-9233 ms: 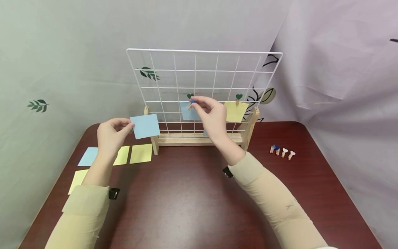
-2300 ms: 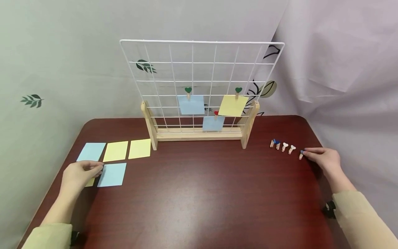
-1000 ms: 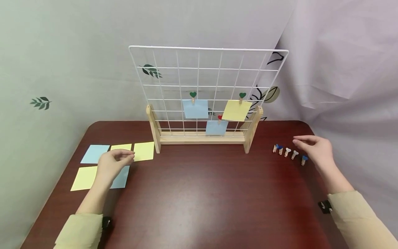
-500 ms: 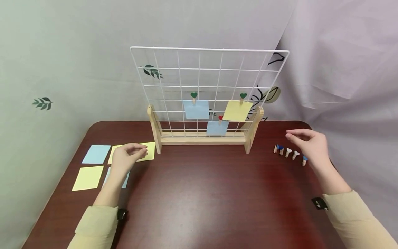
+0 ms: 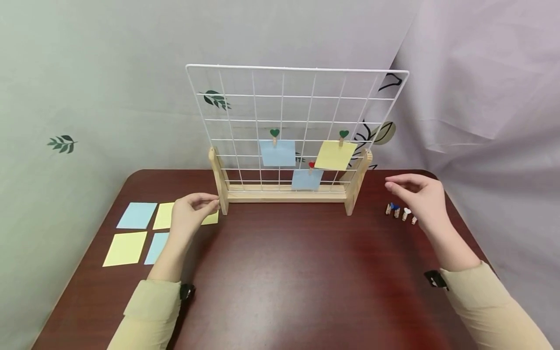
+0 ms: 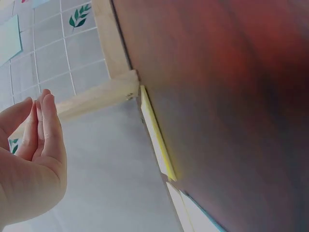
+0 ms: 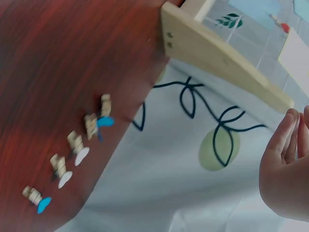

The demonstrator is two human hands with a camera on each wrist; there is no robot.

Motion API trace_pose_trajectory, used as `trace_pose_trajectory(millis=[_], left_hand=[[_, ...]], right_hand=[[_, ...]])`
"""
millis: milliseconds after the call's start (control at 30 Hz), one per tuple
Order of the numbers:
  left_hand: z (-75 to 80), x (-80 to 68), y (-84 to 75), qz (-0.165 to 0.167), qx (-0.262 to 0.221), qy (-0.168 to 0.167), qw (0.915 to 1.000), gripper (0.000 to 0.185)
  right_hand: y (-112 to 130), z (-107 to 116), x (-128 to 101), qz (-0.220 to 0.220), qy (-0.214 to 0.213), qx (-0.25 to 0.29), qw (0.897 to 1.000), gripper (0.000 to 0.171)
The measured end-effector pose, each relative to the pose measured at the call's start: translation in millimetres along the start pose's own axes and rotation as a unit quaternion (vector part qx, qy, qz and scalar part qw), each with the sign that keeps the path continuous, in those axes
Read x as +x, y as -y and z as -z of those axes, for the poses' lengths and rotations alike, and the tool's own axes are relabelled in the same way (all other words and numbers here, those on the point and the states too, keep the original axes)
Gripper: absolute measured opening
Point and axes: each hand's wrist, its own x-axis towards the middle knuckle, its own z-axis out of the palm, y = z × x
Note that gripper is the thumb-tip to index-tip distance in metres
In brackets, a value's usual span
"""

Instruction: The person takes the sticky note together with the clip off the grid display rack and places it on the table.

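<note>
Both hands lifted inward: left hand (image 5: 191, 212) relaxed, empty, over yellow note (image 5: 209, 218); right hand (image 5: 419, 197) loose, empty.

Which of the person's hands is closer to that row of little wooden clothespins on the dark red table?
Right. The right hand hovers just above the row of little wooden clothespins; the left hand is across the table, over the sticky notes.

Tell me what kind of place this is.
Probably a staged tabletop set rather than a lived-in room: a dark red table ringed by draped grey cloth printed with leaves, bearing only a wire grid board with clipped notes, loose sticky notes and small clothespins.
</note>
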Motion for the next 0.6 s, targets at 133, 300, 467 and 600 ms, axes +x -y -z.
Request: trace_pose_trajectory(millis=[133, 300, 467, 600], left_hand=[[-7.7, 4.9, -5.5, -0.007, -0.015, 0.003, 0.9999, 0.024], [-18.8, 11.6, -14.0, -0.022, -0.033, 0.014, 0.9991, 0.023], [-28.2, 16.9, -24.6, -0.035, -0.028, 0.018, 0.9988, 0.021], [-35.4, 21.0, -32.5, -0.048, -0.024, 0.026, 0.9982, 0.021]], right_hand=[[5, -11, 2, 0.005, 0.005, 0.023, 1.000, 0.013], [13, -27, 6, 0.008, 0.011, 0.050, 0.999, 0.013], [22, -41, 9, 0.006, 0.014, 0.035, 0.999, 0.013], [28, -52, 12, 0.017, 0.022, 0.021, 0.999, 0.009]])
